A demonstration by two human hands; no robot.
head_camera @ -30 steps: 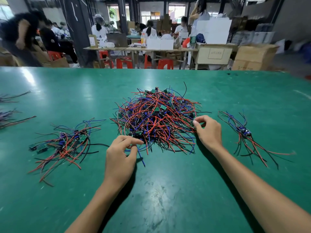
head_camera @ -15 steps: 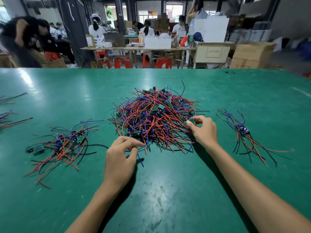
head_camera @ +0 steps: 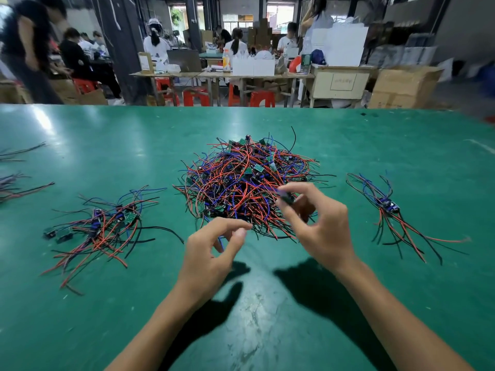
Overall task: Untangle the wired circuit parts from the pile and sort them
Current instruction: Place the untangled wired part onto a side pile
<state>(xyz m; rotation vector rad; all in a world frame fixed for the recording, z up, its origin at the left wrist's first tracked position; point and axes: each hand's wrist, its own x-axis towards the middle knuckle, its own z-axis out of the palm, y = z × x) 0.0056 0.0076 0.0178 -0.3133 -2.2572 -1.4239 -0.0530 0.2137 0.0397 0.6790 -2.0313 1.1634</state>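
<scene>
While the tangled pile (head_camera: pixel 249 183) sits mid-bench (head_camera: pixel 107 135), the right hand (head_camera: pixel 318 226) pinches a small dark part (head_camera: pixel 286 198) at its near right edge; the left hand (head_camera: pixel 211 253) hovers nearer, fingers (head_camera: pixel 235 238) loosely curled, holding nothing. Sorted bundles (head_camera: pixel 104 223) flank both sides.

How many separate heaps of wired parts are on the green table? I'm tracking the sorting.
4: the big tangled pile at centre, a sorted bunch left, a smaller bunch right, and loose wires at the far-left edge, partly cut off.

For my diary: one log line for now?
right hand: pinches dark part | left hand: holds nothing | tangled wire pile: unsorted
</scene>
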